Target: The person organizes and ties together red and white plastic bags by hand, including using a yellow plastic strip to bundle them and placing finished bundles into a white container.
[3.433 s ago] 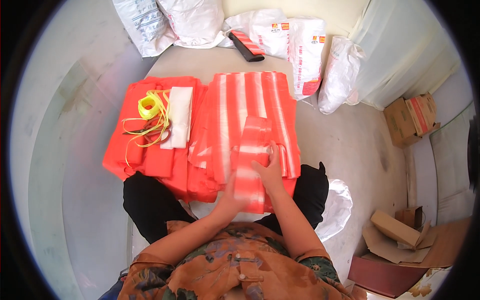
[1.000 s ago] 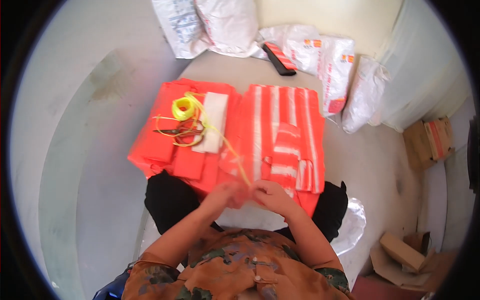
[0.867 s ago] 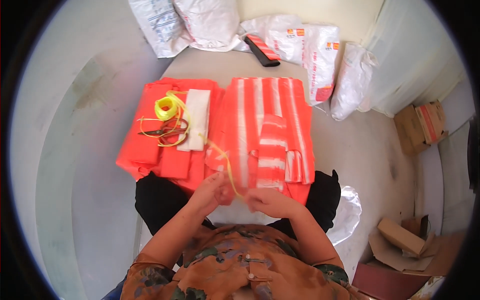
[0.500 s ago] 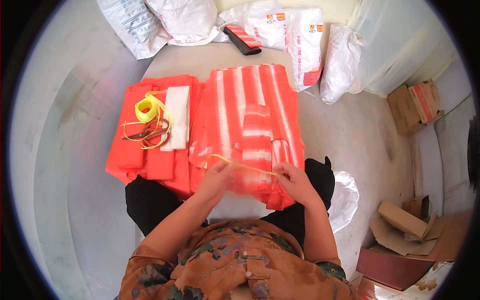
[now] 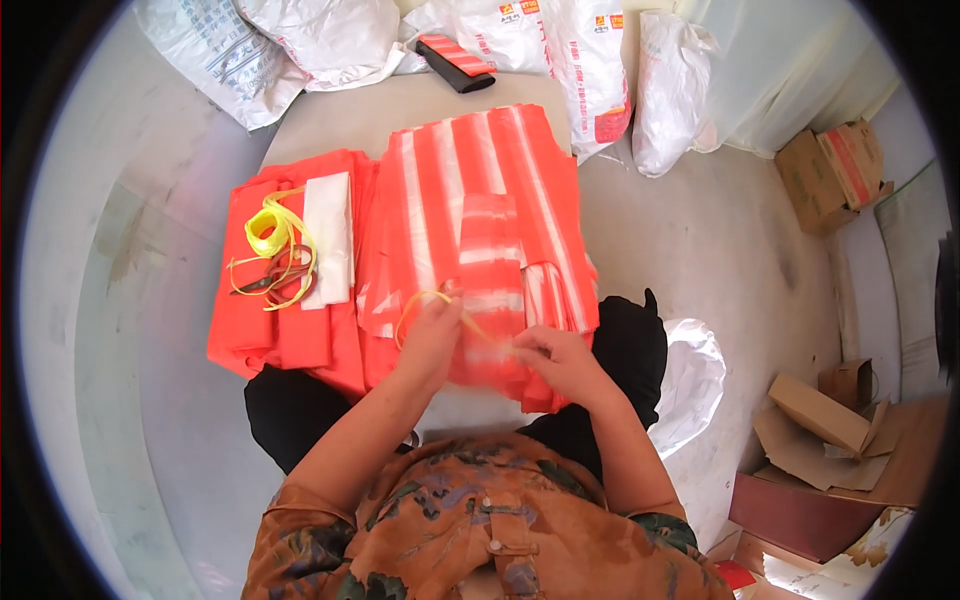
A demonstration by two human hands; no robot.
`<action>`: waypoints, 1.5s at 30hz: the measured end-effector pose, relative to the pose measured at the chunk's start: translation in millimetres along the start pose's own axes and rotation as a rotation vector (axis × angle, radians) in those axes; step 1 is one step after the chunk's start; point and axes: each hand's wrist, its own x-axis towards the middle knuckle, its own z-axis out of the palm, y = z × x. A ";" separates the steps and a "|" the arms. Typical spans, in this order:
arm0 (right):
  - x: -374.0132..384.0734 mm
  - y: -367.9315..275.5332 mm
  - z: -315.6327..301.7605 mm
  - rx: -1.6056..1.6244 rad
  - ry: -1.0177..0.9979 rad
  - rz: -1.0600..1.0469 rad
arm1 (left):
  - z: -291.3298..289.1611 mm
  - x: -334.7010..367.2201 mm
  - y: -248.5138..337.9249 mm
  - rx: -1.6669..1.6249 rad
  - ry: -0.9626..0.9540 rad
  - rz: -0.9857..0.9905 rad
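Observation:
My left hand (image 5: 432, 335) is closed on a thin yellow string (image 5: 404, 318), which loops out on its left side. Between my hands the string runs toward the pinched fingertips of my right hand (image 5: 562, 360), blurred near them. Both hands are over the front of a stack of red-and-white striped sheets (image 5: 455, 160). A narrow folded striped strip (image 5: 489, 235) lies on that stack, its lower part blurred between my hands. To the left, on folded red sheets (image 5: 235, 325), rest a yellow string roll (image 5: 266, 231), dark-handled scissors (image 5: 285, 272) and a white folded piece (image 5: 328, 240).
White sacks (image 5: 322, 45) line the far edge, with a black-and-striped roll (image 5: 455, 62) in front of them. An open white bag (image 5: 692, 385) stands beside my right knee. Cardboard boxes (image 5: 830, 180) are at the far right, and opened cartons (image 5: 815, 440) at the near right.
My right hand has come closer to my left, and the string between them looks shorter and slacker. The whole view has shifted slightly.

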 end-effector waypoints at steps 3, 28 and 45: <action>-10.0 -15.4 13.0 -0.111 -0.144 -0.053 | -10.2 -1.7 -4.8 -0.101 0.076 -0.007; -45.6 17.7 51.7 -0.316 -0.281 -0.027 | -55.1 -44.3 -27.7 0.733 0.130 0.314; -45.8 35.7 32.0 -0.170 -0.274 -0.026 | -23.1 -47.5 -33.9 0.738 0.052 0.211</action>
